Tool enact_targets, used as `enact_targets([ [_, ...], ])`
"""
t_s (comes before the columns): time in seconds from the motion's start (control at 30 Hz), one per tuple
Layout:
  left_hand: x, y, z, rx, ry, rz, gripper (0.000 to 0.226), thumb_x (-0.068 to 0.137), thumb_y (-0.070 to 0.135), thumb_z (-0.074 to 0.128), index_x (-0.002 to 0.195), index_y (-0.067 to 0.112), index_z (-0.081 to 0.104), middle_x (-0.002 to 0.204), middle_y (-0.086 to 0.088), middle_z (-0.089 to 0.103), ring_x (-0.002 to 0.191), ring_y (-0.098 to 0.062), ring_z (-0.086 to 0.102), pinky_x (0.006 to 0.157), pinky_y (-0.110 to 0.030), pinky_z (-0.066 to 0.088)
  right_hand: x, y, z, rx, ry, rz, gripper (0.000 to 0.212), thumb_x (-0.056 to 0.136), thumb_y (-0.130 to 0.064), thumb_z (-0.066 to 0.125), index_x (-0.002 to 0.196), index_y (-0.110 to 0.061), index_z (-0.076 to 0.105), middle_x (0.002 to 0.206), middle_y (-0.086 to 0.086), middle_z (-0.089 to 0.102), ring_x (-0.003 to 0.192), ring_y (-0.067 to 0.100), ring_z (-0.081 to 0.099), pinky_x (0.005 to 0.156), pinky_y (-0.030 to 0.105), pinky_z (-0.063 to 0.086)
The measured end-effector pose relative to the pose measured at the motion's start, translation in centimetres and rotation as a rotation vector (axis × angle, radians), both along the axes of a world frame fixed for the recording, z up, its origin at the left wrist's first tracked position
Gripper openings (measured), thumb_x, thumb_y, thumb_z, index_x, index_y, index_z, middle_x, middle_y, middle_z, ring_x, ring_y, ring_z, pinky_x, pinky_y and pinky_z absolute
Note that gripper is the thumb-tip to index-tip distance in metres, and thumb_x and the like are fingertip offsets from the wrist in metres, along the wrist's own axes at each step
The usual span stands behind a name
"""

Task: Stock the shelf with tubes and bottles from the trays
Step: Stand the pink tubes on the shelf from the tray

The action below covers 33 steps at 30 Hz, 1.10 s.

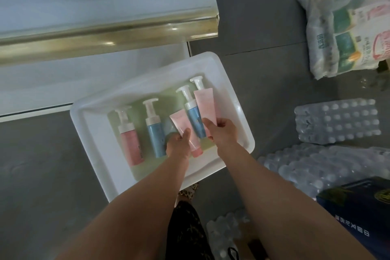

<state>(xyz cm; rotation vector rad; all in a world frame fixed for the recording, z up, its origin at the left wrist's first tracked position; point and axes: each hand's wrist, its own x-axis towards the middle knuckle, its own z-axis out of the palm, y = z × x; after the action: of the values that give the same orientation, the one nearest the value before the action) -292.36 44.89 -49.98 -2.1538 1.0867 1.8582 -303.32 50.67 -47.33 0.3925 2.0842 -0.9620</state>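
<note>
My left hand [176, 141] pinches one pink tube [185, 133], my right hand [221, 130] another [205, 104], over the white tray [236, 99] on the floor. Pump bottles [155, 131] lie inside; wrapped water packs [337, 122] crowd my right, beside the shelf [105, 34].

floor [263, 27]: grey, seam lines visible | shrink-wrapped water bottle packs [337, 121]: on the floor at right, more packs nearer the camera | plastic-wrapped printed bags [346, 27]: piled at upper right | dark blue box [358, 215]: lower right, white lettering, beside the water packs | leopard-print garment [186, 228]: bottom centre
</note>
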Motion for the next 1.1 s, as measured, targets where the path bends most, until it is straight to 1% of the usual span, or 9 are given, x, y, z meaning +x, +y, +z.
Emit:
enact_targets([
  [0.07,0.5,-0.5,1.1,-0.031,0.063,-0.018,0.035,0.09,0.056,0.061,0.097,0.022,0.056,0.099,-0.005,0.064,0.094,-0.029,0.065,0.089,-0.046,0.056,0.6,0.2,1.1,-0.06,-0.064,-0.048,0.041,0.077,-0.034,0.086,0.105,-0.012,0.066,0.099,0.009,0.073,0.071,0.017,0.067,0.065,0.026,0.057],
  [0.17,1.7,-1.1,1.6,-0.037,0.112,-0.071,0.054,0.068,0.078,0.055,0.098,0.033,0.053,0.103,-0.003,0.064,0.097,-0.03,0.064,0.09,-0.052,0.055,1.2,0.2,3.7,-0.132,-0.121,-0.07,0.042,0.081,-0.032,0.084,0.11,-0.008,0.065,0.1,0.01,0.073,0.073,0.019,0.067,0.067,0.026,0.058],
  [0.27,2.0,-2.4,5.0,-0.064,0.183,-0.096,0.039,0.075,0.073,0.056,0.089,0.037,0.054,0.105,-0.004,0.064,0.097,-0.03,0.065,0.088,-0.054,0.056,1.6,0.0,7.1,-0.208,-0.148,-0.087,0.04,0.084,-0.028,0.081,0.113,-0.011,0.06,0.108,0.008,0.071,0.082,0.017,0.07,0.068,0.025,0.058],
  [0.37,1.6,-4.0,10.3,-0.086,0.263,-0.064,0.031,0.093,0.058,0.054,0.105,0.029,0.054,0.108,-0.006,0.063,0.096,-0.028,0.065,0.077,-0.049,0.06,1.8,-0.3,10.6,-0.301,-0.162,-0.072,0.037,0.089,-0.026,0.076,0.118,-0.005,0.065,0.11,0.01,0.073,0.088,0.016,0.07,0.073,0.024,0.06],
  [0.6,1.5,-7.0,19.7,-0.255,0.398,-0.113,0.037,0.099,0.057,0.045,0.112,0.024,0.052,0.104,-0.01,0.063,0.089,-0.03,0.066,0.074,-0.047,0.061,1.9,-1.6,18.5,-0.477,-0.109,-0.063,0.028,0.093,-0.023,0.072,0.117,-0.01,0.065,0.079,0.0,0.06,0.075,0.011,0.063,0.069,0.024,0.058],
  [0.73,1.8,-7.9,24.8,-0.285,0.586,-0.089,0.039,0.099,0.056,0.046,0.113,0.02,0.052,0.098,-0.012,0.072,0.079,-0.026,0.073,0.068,-0.037,0.056,2.2,-2.1,22.1,-0.639,-0.114,-0.006,0.025,0.095,-0.027,0.069,0.115,-0.012,0.067,0.102,0.013,0.066,0.096,0.02,0.066,0.08,0.031,0.059],
  [0.87,2.1,-8.8,29.2,-0.355,0.681,-0.06,0.043,0.101,0.052,0.044,0.119,0.013,0.05,0.096,-0.018,0.072,0.071,-0.025,0.071,0.065,-0.034,0.054,2.3,-3.0,25.3,-0.765,-0.11,0.026,0.042,0.096,-0.027,0.068,0.134,-0.013,0.056,0.126,0.017,0.064,0.112,0.025,0.064,0.086,0.037,0.059],
  [1.0,2.1,-9.7,33.0,-0.424,0.694,-0.008,0.044,0.101,0.054,0.04,0.119,0.015,0.05,0.09,-0.014,0.071,0.068,-0.022,0.068,0.06,-0.03,0.053,2.1,-4.5,28.8,-0.873,-0.123,0.101,0.041,0.099,-0.028,0.062,0.137,-0.015,0.054,0.127,0.011,0.065,0.116,0.025,0.064,0.079,0.031,0.058],
  [1.1,1.9,-10.2,35.6,-0.48,0.708,0.013,0.047,0.102,0.056,0.037,0.12,0.015,0.05,0.086,-0.012,0.069,0.065,-0.02,0.067,0.06,-0.03,0.053,2.0,-5.6,31.4,-0.975,-0.159,0.148,0.034,0.1,-0.028,0.059,0.132,-0.014,0.058,0.11,0.006,0.066,0.102,0.019,0.063,0.084,0.032,0.055],
])
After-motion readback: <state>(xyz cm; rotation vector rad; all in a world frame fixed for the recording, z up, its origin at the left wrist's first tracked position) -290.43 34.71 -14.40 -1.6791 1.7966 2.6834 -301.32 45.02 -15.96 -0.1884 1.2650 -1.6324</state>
